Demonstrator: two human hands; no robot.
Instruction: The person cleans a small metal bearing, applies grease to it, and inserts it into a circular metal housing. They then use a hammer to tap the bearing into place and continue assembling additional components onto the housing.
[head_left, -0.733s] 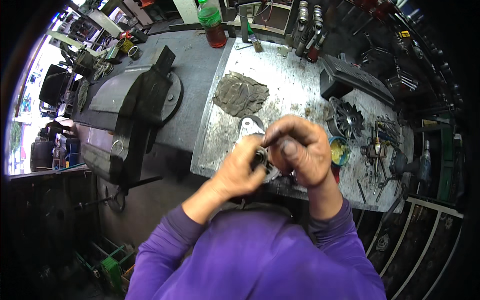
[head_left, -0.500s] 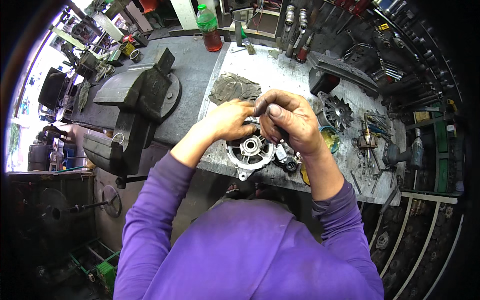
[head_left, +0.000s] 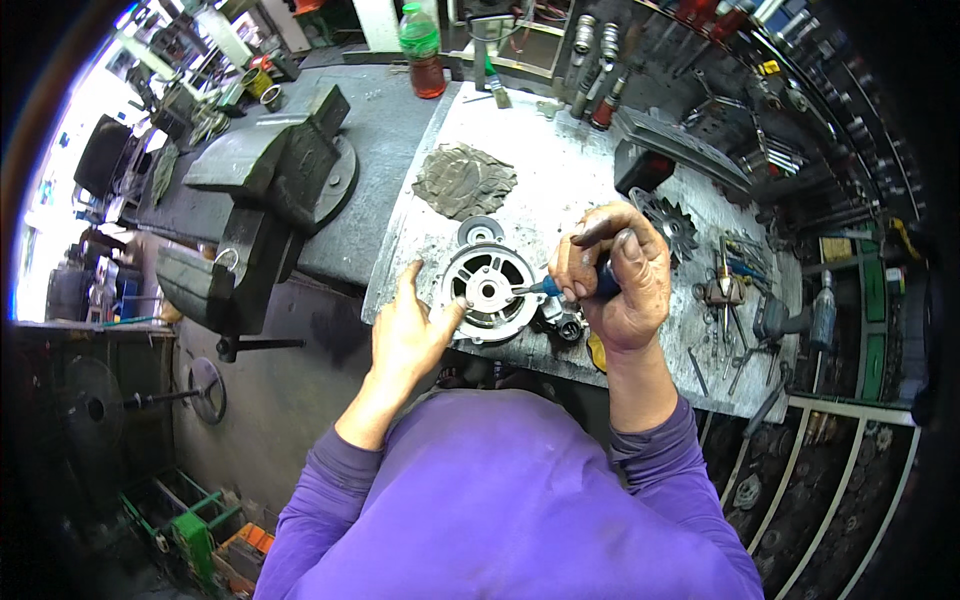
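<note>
A round metal alternator housing [head_left: 495,328], with spoked openings and a central hole, lies on the whitish bench top [head_left: 400,240]. My right hand [head_left: 632,295] is closed around a screwdriver [head_left: 550,286] with a blue handle. Its tip points left, over the housing near the central hole. At the housing's left side is my left hand [head_left: 402,335], index finger and thumb spread, the thumb at the rim; nothing is in it. Just beyond the housing sits a small round metal part [head_left: 480,231]. A dark connector piece [head_left: 568,326] lies right of the housing, partly behind my right hand.
A crumpled grey cloth [head_left: 463,182] lies farther back. On the left stands a large bench vise [head_left: 260,185]. A bottle of red liquid [head_left: 424,60] stands at the back. To the right are a finned rotor [head_left: 672,228], several hand tools [head_left: 738,310] and a dark power tool [head_left: 790,318].
My left hand has pulled back toward me and left, uncovering the housing and the small round part. My right hand has moved right and lower, and the screwdriver now shows over the housing.
</note>
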